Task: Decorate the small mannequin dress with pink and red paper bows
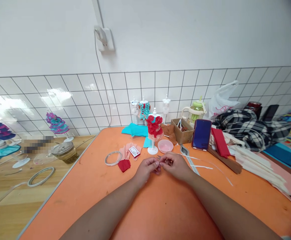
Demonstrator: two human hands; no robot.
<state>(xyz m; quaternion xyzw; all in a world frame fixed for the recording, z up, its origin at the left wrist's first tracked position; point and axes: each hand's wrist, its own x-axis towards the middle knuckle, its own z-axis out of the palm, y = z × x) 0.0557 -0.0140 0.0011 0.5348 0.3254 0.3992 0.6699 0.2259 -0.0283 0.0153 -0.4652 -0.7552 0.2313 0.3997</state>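
My left hand [147,169] and my right hand [176,166] meet over the orange table, fingertips pinched together. Whatever lies between them is too small to make out. Just behind stands a small white dress-form stand [152,150] wearing red ruffled fabric [154,126]. Beside it is a pink translucent bowl [165,146]. Left of my hands lie a dark red fabric square [124,165], a roll of tape [107,159], peach fabric pieces [123,151] and a small white-and-red box [135,152]. A grey-handled tool [184,150] and white strips [201,167] lie near my right hand.
More mini dress forms [166,105] stand by the tiled wall, near turquoise fabric [135,130]. A cardboard box [184,135], a phone [201,134], a green-lidded bottle [197,111] and plaid cloth [255,130] line the right. On the wooden table at left are a lidded jar [65,151] and another tape roll [41,177].
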